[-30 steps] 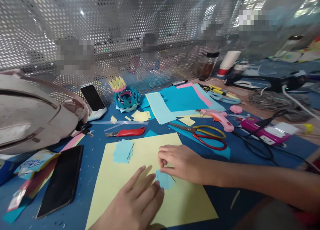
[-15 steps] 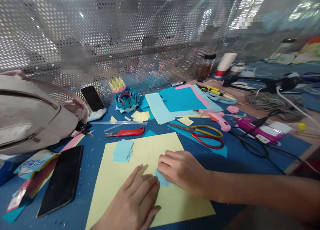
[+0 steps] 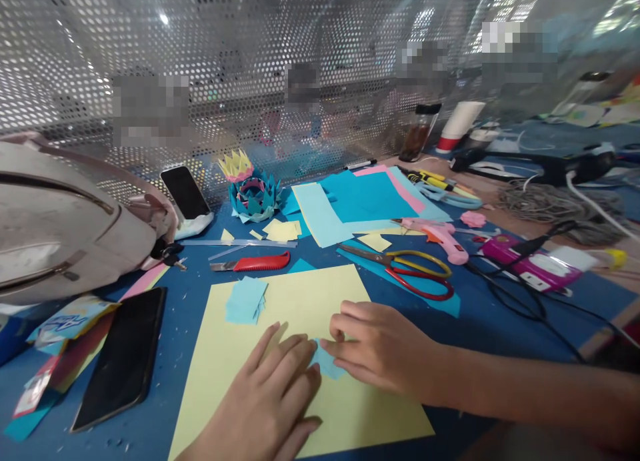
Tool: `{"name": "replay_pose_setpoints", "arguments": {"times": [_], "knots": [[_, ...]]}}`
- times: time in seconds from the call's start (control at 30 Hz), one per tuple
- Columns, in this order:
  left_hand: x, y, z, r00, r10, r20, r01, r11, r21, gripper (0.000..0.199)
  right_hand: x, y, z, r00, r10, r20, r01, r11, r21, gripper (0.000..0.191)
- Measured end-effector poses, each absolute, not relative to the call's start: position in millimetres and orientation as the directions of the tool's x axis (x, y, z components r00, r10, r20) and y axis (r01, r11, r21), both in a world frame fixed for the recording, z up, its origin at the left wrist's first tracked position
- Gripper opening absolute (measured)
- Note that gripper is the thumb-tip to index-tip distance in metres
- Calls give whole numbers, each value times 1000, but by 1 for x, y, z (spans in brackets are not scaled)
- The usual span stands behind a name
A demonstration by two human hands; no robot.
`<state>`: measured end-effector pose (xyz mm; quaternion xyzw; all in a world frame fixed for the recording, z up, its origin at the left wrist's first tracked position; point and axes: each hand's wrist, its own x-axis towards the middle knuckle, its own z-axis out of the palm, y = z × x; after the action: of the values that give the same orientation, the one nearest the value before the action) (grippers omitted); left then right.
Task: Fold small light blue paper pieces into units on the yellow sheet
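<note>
A small light-blue paper piece lies on a pale yellow sheet, between my two hands and partly covered by their fingers. My left hand rests flat on the sheet, fingers stretched out, with fingertips at the left edge of the piece. My right hand has its fingers bent, pinching at the piece's upper right side; its thumb is mostly hidden. Up and to the left of my hands, a stack of light-blue paper squares sits on the same sheet.
Beyond the sheet lie a red cutter, scissors, a pink glue gun and coloured sheets. A paper lotus stands behind. On the left are a phone and a backpack; black cables run at right.
My right hand has shifted slightly right and its fingers have loosened, so more of the small blue piece shows. My left hand stays at its left edge.
</note>
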<state>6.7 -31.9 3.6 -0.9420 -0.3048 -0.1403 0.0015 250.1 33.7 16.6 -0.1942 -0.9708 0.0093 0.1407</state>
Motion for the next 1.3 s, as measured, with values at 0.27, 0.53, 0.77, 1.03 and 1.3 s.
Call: {"name": "replay_pose_setpoints", "arguments": {"times": [0.27,0.53,0.77,1.03,1.3], "knots": [[7,-30,6,804,566,182,558,-824,100,30,257,33,17,-902,381,202,359,923,-137,19],[12,-28,16,800,594,86,573,-799,184,31,271,29,23,-864,489,120,430,840,-332,26],[15,-33,22,815,578,47,562,-807,180,34,263,31,27,-846,518,127,427,801,-420,30],[8,-41,11,801,597,49,577,-791,202,42,266,26,22,-841,520,151,457,831,-316,27],[7,-43,10,772,632,58,603,-759,248,44,263,20,20,-818,565,109,489,782,-386,31]]}}
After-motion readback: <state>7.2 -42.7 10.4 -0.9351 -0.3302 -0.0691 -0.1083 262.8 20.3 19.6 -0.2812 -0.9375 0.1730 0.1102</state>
